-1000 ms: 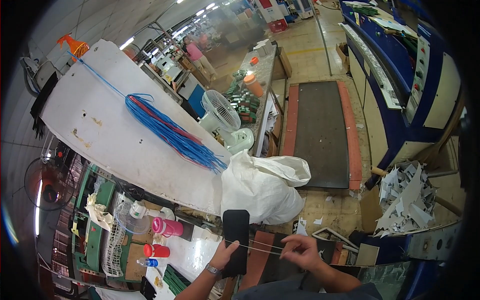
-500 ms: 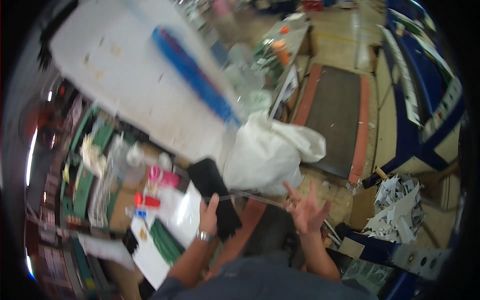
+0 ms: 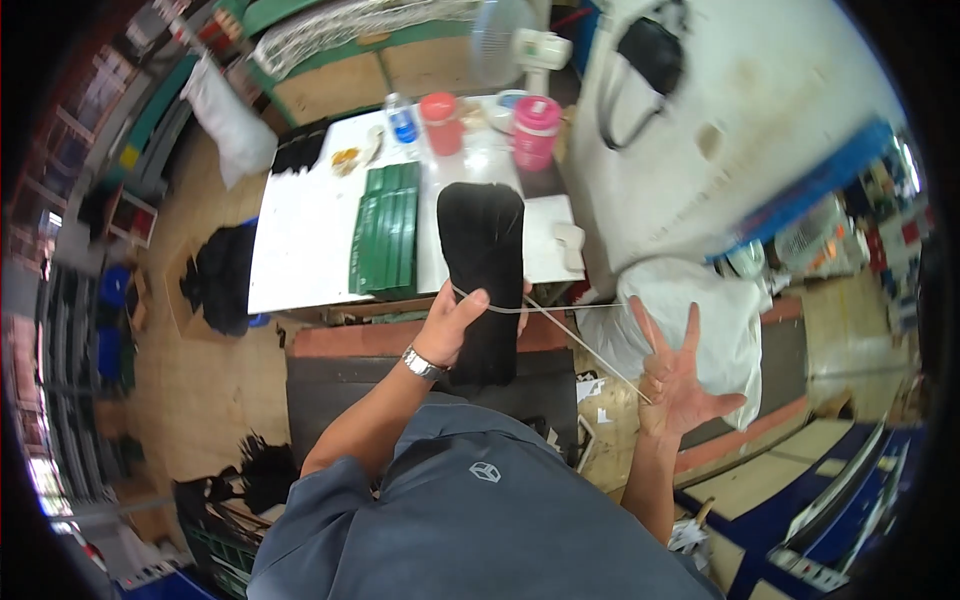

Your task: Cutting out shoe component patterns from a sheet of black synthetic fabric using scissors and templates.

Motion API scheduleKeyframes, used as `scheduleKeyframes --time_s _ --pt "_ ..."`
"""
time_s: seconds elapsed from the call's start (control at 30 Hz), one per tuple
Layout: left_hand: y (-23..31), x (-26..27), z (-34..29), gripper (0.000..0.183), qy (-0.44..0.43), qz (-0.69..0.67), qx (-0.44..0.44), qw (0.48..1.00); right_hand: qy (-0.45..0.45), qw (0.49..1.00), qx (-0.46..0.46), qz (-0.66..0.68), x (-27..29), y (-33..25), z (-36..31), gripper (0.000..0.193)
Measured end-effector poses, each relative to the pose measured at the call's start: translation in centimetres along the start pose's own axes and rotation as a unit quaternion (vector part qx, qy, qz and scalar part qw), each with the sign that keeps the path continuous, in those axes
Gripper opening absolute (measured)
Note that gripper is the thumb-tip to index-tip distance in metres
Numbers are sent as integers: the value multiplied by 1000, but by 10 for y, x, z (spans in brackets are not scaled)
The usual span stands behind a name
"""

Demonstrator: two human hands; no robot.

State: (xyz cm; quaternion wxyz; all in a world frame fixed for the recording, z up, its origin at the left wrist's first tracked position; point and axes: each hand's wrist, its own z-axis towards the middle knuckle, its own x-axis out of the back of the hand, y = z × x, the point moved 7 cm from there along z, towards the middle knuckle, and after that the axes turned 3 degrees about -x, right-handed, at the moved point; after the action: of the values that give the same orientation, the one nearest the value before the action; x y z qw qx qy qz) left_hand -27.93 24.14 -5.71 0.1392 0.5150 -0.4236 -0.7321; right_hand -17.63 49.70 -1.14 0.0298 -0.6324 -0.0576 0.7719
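Note:
My left hand (image 3: 455,325) is closed around a long, flat bundle of black fabric (image 3: 482,240), held upright in front of me at the table's near edge. A thin pale elastic cord (image 3: 585,350) crosses the bundle under my left thumb and stretches to the right in two strands. My right hand (image 3: 680,385) is turned palm up, thumb and two fingers spread. The other fingers are curled at the lower strand's end; the upper strand reaches a fingertip. Behind that hand sits a large white sack (image 3: 665,275).
The white table (image 3: 300,240) carries a green folded stack (image 3: 387,230), a water bottle (image 3: 401,118), a red container (image 3: 441,125) and a pink jug (image 3: 536,132). A fan (image 3: 540,50) stands behind. Black material (image 3: 225,275) fills a box at left; a white panel (image 3: 740,130) rises at right.
My view has swung left to face the table. The black bundle now stands straighter before me. My right hand remains apart from it, with the cord stretched between both hands.

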Motion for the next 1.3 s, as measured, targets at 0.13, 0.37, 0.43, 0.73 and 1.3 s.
scheduleKeyframes --time_s 0.13,0.37,0.43,0.73,1.3 --pt "98 115 -60 72 -37 212 -32 976 -16 989 -144 15 6 149 86 133" --pt "201 231 -117 63 -84 611 -5 787 -58 831 -459 -309 -20 367 181 164" --pt "216 256 -124 63 -43 663 7 747 -109 733 -527 -415 -13 414 200 159" --pt "225 330 -159 40 127 752 -34 646 -367 522 -562 -526 -30 602 250 132" --pt "211 425 -203 61 418 121 19 900 -501 561 -324 -574 48 600 292 62"
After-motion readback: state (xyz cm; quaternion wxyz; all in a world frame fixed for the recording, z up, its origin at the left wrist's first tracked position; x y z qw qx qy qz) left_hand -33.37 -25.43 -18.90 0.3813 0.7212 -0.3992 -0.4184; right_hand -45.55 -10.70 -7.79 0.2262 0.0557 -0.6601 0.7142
